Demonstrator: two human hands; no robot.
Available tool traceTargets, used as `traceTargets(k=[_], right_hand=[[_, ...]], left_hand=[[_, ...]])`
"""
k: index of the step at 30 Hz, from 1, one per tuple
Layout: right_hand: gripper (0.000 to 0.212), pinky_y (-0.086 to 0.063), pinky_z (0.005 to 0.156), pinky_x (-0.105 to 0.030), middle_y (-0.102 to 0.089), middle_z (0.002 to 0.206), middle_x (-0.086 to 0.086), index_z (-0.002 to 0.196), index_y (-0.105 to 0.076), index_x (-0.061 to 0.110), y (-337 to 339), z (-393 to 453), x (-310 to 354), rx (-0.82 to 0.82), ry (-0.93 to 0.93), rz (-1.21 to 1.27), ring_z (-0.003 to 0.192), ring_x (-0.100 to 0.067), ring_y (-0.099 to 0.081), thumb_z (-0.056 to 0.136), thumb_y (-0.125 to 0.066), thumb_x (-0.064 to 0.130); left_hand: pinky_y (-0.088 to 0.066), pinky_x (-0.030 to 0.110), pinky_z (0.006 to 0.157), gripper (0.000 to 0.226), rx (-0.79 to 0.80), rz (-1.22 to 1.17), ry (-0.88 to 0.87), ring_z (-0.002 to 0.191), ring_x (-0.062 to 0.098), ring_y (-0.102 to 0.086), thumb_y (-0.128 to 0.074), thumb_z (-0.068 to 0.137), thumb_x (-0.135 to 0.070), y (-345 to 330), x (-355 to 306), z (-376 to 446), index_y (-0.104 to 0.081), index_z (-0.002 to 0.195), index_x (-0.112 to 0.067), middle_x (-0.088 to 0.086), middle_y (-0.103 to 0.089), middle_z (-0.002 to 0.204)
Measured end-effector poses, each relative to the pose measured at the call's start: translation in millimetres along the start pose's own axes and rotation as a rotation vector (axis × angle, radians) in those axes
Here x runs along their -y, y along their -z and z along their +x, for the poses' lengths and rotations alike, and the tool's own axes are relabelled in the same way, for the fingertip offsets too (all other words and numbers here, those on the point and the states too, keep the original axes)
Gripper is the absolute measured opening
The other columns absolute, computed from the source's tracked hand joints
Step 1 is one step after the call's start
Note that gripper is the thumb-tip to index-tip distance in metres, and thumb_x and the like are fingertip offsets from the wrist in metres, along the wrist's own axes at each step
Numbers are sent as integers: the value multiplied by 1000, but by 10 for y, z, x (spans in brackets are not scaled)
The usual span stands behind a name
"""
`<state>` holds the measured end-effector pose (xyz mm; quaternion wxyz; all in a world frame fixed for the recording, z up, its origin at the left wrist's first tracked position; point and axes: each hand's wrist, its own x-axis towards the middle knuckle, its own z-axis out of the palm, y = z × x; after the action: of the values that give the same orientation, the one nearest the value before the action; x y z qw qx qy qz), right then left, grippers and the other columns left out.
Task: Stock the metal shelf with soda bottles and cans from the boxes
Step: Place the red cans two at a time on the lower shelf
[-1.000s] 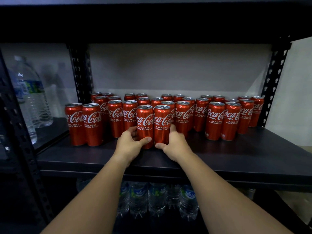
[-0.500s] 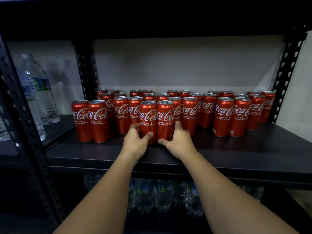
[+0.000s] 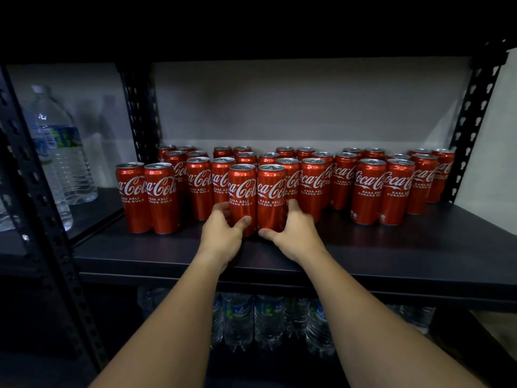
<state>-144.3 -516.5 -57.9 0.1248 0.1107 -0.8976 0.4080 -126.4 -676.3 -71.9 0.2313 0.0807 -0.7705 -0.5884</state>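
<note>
**Two more cans pushed back toward the rows**

At the far left, on the neighbouring shelf bay, large water bottles [image 3: 60, 152] stand apart from the work. On the metal shelf [image 3: 419, 247] proper, a front pair of cans [image 3: 148, 197] sits at the left end, with rows of the same red cans [image 3: 307, 175] running across behind to the right upright.

In the middle, the left hand [image 3: 223, 231] grasps the left can [image 3: 242, 198] low on its body, thumb across the front and fingers round the far side. Just beside it and touching, the right can [image 3: 270, 200] is grasped the same way by the right hand [image 3: 293, 233]. Both cans stand upright on the shelf board, labels facing out.

Compared with a second ago, the pair has slid a little deeper, from standing forward of the group to nearly against the row behind, while both hands have kept their hold throughout. Whether the cans now touch that row is hard to tell, since the fingers and the dim light hide the gap.

For the task this looks like the end of one placement: the pair seems almost seated, and letting go is probably what remains. To the right, another front pair [image 3: 382, 191] stands with open board around it, so room for more stock remains. Below, smaller water bottles [image 3: 268, 320] fill the lower level.
</note>
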Motion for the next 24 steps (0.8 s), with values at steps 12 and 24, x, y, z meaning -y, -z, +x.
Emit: traceTargets(k=[12, 24], right_hand=[[89, -51, 104, -41, -60, 135, -7, 142, -44, 15, 43, -71, 6, -4, -37, 11, 123, -28, -60, 71, -91, 37], [23, -51, 64, -16, -65, 80, 3, 98, -70, 19, 584, -1409, -418, -201, 48, 160, 67, -10, -61, 81, -84, 19]], left_hand=[[-46, 47, 112, 73, -65, 92, 0, 131, 22, -56, -80, 88, -31, 36, -30, -133, -41, 149, -21, 2, -58, 142], [-50, 18, 68, 6, 19, -135, -280, 76, 9, -63, -72, 96, -19, -410, 17, -1702, -68, 97, -24, -5, -68, 83]])
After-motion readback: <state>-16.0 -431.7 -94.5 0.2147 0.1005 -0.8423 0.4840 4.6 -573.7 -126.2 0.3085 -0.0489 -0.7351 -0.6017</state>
